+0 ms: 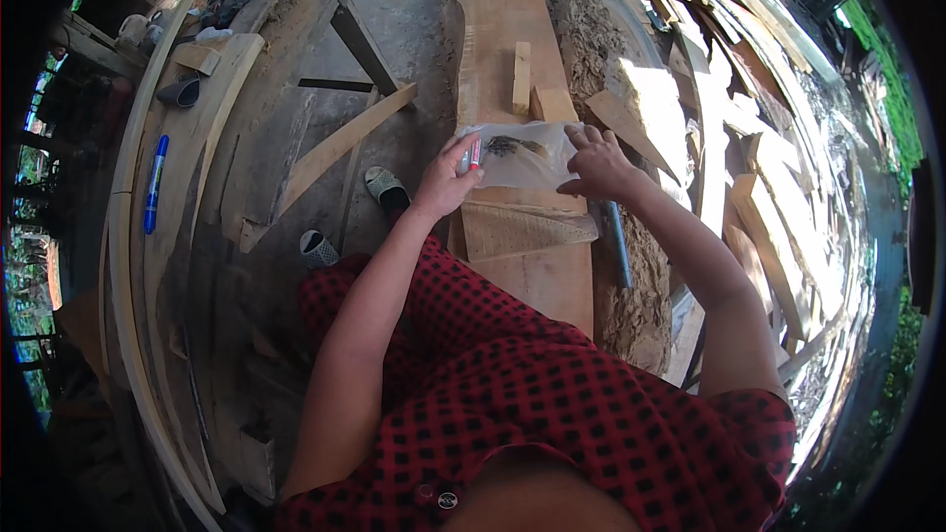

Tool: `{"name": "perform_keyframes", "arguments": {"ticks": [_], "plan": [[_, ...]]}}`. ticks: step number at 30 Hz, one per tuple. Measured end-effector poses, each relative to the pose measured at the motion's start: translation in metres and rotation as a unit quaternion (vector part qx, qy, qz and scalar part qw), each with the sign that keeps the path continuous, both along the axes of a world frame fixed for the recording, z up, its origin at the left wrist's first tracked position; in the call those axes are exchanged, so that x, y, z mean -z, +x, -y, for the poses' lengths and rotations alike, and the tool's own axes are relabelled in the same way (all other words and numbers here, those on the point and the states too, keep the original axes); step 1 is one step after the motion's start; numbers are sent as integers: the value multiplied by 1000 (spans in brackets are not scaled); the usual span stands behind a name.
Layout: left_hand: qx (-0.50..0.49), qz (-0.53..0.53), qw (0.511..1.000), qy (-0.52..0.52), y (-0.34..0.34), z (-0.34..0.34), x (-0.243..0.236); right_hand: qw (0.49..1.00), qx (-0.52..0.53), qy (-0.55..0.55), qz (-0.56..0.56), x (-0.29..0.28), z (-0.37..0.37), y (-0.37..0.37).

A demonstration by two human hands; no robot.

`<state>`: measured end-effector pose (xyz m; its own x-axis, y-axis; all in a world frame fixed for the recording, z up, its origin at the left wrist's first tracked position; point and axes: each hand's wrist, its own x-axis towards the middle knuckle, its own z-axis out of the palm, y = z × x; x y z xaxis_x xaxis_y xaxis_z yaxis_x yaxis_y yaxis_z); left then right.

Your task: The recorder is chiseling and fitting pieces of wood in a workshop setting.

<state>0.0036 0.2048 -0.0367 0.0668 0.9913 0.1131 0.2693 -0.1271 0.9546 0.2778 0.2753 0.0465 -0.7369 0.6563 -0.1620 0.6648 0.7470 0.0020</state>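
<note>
A clear plastic bag (542, 174) spreads between the person's two hands, over the broad wooden plank (505, 10); whether it rests on the wood or hangs just above it, I cannot tell. Inside or on it sits a small clump of dark, shredded-looking matter (514, 148).

The left hand (448, 175) is closed on a small red-and-white object (475, 153) at the bag's left edge; how much film it pinches as well is hidden. The right hand (603, 163) is at the bag's right edge, fingers spread and partly bent, thumb lower down — whether it grips the film or only presses on it, I cannot tell.

The bag looks very light, thin and limp, likely a little slippery, and apt to crease or tear if pulled hard. The clump looks light and loose, so a tilt could let it slide or spill. The edges seem the best hold — a soft pinch on each side, film kept slack, the middle left level.

Just beyond the bag is a squared wooden block (521, 79); on the near side lies a dotted, wedge-shaped piece (527, 230), and near the right hand, a metal pipe (620, 246).
</note>
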Motion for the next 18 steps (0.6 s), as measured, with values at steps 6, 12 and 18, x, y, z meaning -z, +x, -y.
{"name": "perform_keyframes", "arguments": {"ticks": [6, 12, 18], "plan": [[-13, -176, 984, -14, -5, 9, -10, 993, 95, 53, -48, 29, -5, -31], [-34, -187, 981, -36, -12, 21, 10, 987, 134, 87, 5, 82, -6, -41], [-30, -157, 986, -35, -7, 17, 3, 970, 214, 117, -4, 69, -13, -52]]}}
